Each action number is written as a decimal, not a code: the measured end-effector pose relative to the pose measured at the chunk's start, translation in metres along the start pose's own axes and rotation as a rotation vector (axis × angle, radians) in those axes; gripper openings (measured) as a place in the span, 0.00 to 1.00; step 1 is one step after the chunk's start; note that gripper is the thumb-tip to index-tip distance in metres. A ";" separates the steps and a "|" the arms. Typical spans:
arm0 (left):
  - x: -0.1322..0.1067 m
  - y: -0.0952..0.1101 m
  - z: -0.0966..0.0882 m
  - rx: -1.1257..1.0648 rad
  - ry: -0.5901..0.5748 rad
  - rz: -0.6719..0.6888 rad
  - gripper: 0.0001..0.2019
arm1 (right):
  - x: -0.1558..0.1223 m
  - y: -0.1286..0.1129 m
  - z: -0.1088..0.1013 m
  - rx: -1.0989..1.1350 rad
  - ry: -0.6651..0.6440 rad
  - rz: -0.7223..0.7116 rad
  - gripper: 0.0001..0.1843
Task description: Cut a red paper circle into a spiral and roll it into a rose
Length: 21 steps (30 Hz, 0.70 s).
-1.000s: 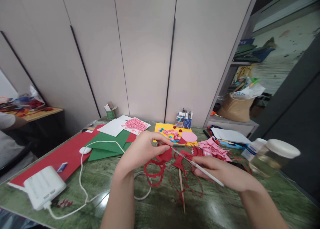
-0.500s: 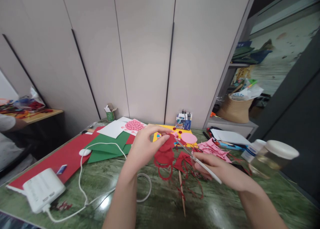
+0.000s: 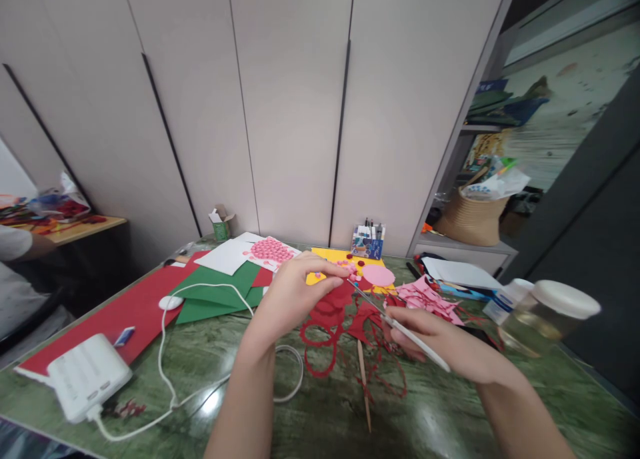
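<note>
My left hand (image 3: 293, 295) is closed in a pinch on a piece of red paper (image 3: 327, 315) with round holes cut in it, held just above the green table (image 3: 320, 412). My right hand (image 3: 430, 342) grips a thin white-handled cutting tool (image 3: 400, 325), its metal tip reaching up-left to the red paper near my left fingers. Red paper scraps (image 3: 380, 365) and a wooden stick (image 3: 363, 385) lie below the hands.
A white power bank (image 3: 87, 375) with a looping white cable (image 3: 200, 352) sits front left. Green sheets (image 3: 215, 289) and a red sheet (image 3: 125, 312) lie left, pink scraps (image 3: 425, 295) and a lidded jar (image 3: 547, 315) right. Another person's arm (image 3: 20, 245) shows far left.
The red paper has turned and dropped slightly in my left hand, its cut rings hanging lower. My right hand with the tool stays almost in place.
</note>
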State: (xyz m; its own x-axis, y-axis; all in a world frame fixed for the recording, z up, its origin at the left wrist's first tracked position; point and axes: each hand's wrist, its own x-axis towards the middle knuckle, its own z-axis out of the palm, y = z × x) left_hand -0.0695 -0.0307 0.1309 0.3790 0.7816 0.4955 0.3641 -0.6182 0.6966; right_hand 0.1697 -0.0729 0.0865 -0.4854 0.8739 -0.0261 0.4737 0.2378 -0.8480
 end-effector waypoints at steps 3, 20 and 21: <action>0.000 -0.001 -0.002 0.021 -0.029 -0.006 0.07 | 0.000 -0.001 0.000 -0.047 -0.001 -0.003 0.20; -0.001 -0.005 -0.005 0.061 -0.104 0.008 0.08 | -0.001 -0.008 -0.004 -0.099 -0.042 0.047 0.21; -0.002 -0.005 -0.005 0.063 -0.107 0.009 0.08 | -0.001 -0.008 -0.004 -0.102 -0.045 0.050 0.21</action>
State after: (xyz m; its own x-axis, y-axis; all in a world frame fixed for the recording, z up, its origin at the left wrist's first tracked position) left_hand -0.0763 -0.0285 0.1293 0.4698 0.7646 0.4413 0.4117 -0.6319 0.6566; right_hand 0.1692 -0.0742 0.0954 -0.4911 0.8661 -0.0929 0.5693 0.2385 -0.7868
